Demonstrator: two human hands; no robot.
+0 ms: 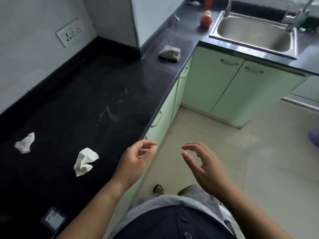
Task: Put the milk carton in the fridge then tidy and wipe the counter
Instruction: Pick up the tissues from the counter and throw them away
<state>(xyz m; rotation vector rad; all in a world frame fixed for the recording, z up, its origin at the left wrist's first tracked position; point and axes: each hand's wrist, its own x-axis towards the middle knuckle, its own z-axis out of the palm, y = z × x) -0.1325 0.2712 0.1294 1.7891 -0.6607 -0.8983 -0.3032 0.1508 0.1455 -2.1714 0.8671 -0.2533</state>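
Observation:
The black counter (pixel 82 100) runs along the left wall and turns toward the sink. Two crumpled white paper scraps lie on it, one near the front edge (pixel 85 161) and one further left (pixel 25 143). A bunched grey cloth (pixel 170 52) rests at the counter's corner. Pale smears (pixel 110 116) mark the middle of the surface. My left hand (pixel 138 159) hovers over the counter's front edge, fingers loosely curled and empty. My right hand (pixel 203 166) hangs over the floor, fingers relaxed, holding nothing. No milk carton is in view.
A steel sink (pixel 253 33) with a tap sits at the far right, a red bottle (pixel 206 18) beside it. Green cabinet doors (pixel 224 87) stand below the counter. A wall socket (pixel 69 32) is on the left wall. A tiled floor (pixel 259 161) lies to my right.

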